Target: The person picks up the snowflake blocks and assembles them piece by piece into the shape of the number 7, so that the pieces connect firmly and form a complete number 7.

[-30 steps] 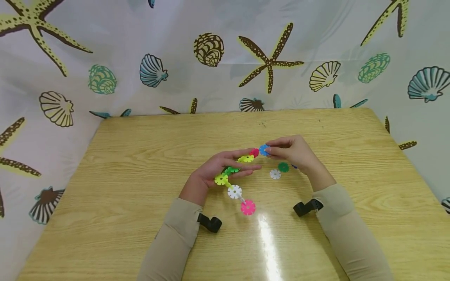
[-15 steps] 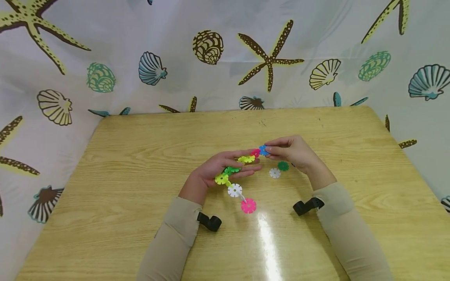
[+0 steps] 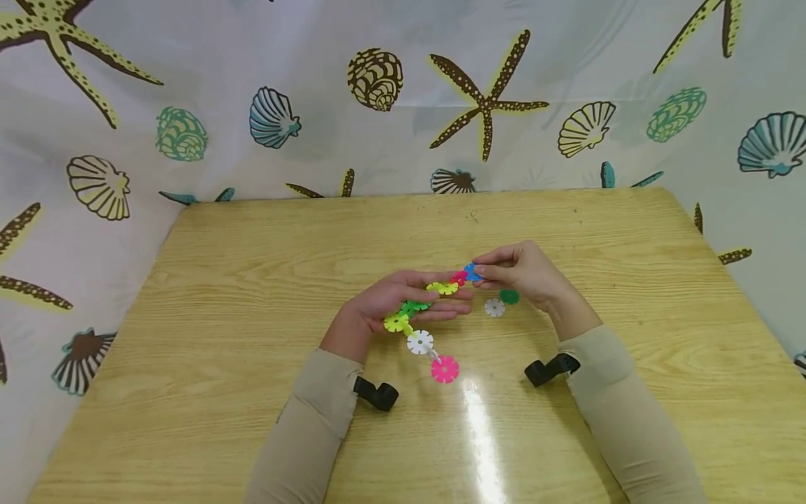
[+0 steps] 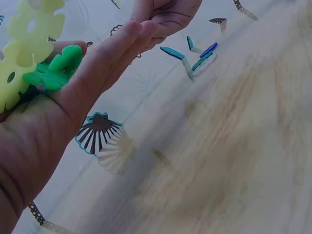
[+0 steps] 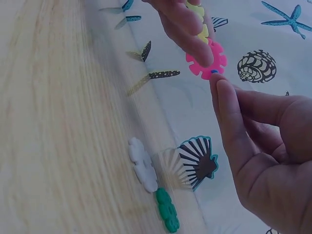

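Across the palm of my left hand [image 3: 387, 294] lies a chain of notched plastic discs in yellow, green, white and pink, held under the thumb. Its near end, past a white disc [image 3: 420, 342], hangs down to a pink disc [image 3: 444, 369]. At the far end, near the left fingertips, sits a reddish-pink disc [image 5: 219, 48]. My right hand [image 3: 525, 273] pinches a blue disc [image 3: 471, 270] between thumb and fingers, its edge against that reddish-pink disc. Fingers mostly hide the blue disc in the right wrist view; how deep the slots engage I cannot tell.
Loose white [image 3: 494, 307] and green [image 3: 509, 297] discs lie on the wooden table [image 3: 252, 280] below the right hand. A dark blue disc [image 4: 209, 49] lies beside them in the left wrist view. A shell-patterned cloth [image 3: 327, 140] hangs behind the table.
The blue disc has come left against the reddish-pink disc and turned slightly. The left hand's lower fingers have shifted a little. The dark blue disc has gone behind the right hand in the head view.
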`<state>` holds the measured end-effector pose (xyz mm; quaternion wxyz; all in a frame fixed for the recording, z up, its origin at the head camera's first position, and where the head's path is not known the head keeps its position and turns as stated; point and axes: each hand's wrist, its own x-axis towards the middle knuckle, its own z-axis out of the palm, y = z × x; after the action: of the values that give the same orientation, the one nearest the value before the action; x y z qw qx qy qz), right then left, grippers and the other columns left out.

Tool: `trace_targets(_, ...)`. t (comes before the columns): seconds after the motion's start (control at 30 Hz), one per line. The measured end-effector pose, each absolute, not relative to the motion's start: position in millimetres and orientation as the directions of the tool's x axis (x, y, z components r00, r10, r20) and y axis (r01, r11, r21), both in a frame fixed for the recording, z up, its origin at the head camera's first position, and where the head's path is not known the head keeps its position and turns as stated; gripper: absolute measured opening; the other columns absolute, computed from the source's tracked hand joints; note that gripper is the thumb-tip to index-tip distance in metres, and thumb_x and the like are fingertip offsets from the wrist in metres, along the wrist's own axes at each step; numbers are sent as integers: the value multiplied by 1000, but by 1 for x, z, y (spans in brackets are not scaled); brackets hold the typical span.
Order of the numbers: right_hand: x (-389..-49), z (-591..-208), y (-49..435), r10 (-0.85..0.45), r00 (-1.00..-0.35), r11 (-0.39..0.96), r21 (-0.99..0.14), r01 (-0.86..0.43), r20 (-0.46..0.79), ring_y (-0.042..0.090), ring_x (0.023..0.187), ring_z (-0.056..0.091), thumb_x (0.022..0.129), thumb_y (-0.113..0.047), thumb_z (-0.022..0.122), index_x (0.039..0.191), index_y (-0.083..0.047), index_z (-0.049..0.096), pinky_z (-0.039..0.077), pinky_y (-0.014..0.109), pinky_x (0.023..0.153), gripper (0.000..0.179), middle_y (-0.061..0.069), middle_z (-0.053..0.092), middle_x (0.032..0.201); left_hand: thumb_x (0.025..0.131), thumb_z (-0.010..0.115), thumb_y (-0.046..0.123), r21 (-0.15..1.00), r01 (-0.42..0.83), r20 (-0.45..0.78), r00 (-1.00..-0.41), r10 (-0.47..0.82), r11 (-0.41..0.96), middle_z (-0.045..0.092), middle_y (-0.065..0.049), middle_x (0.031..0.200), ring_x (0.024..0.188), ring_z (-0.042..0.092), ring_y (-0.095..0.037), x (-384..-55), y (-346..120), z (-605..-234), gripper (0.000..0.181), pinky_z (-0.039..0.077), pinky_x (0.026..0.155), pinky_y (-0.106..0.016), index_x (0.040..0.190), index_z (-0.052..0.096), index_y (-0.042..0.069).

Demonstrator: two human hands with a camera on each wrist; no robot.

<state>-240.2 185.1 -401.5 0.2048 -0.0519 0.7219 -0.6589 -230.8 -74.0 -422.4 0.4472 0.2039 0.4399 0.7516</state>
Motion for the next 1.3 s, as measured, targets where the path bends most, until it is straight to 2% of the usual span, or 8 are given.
trace_targets(0.27, -241, -401, 185, -335, -905, 132, -964, 232, -264, 12, 78, 75, 98, -2, 60, 126, 14, 60, 61, 37, 86, 33, 2, 76, 90, 105, 32, -4, 865, -458, -95, -552, 828, -206, 32, -36, 154, 136, 48, -41, -229, -75, -419, 50, 48, 108, -37, 154, 27, -6)
trace_targets(0.6, -236, -390, 178, -287, -934, 135, -974, 182, -214, 12, 78, 75, 95, -2, 64, 123, 16, 61, 59, 43, 89, 33, 6, 73, 92, 104, 27, -7, 850, -464, -59, -558, 828, -251, 21, -38, 157, 141, 37, -46, -230, -74, -417, 51, 47, 109, -38, 155, 24, -6)
trace_targets(0.77, -235, -393, 177, -270, -940, 107, -976, 188, -211, 13, 77, 75, 94, -2, 66, 121, 17, 62, 59, 43, 88, 33, 4, 74, 90, 104, 29, -7, 844, -472, -55, -550, 833, -256, 19, -38, 157, 141, 39, -44, -230, -74, -420, 51, 47, 109, -36, 155, 22, -7)
trace_targets(0.97, -236, -398, 176, -266, -942, 107, -977, 185, -207, 12, 76, 75, 94, -1, 66, 122, 16, 62, 60, 43, 88, 33, 4, 74, 91, 104, 30, -6, 847, -465, -46, -549, 835, -259, 20, -39, 157, 140, 44, -41, -230, -75, -423, 51, 47, 110, -36, 155, 23, -7)
trace_targets(1.3, -237, -401, 176, -280, -942, 111, -981, 160, -185, 11, 77, 74, 93, 1, 66, 120, 17, 63, 62, 39, 84, 32, 2, 74, 90, 104, 29, -7, 849, -468, -71, -559, 826, -244, 25, -39, 155, 140, 40, -46, -229, -75, -420, 51, 47, 110, -35, 155, 25, -6)
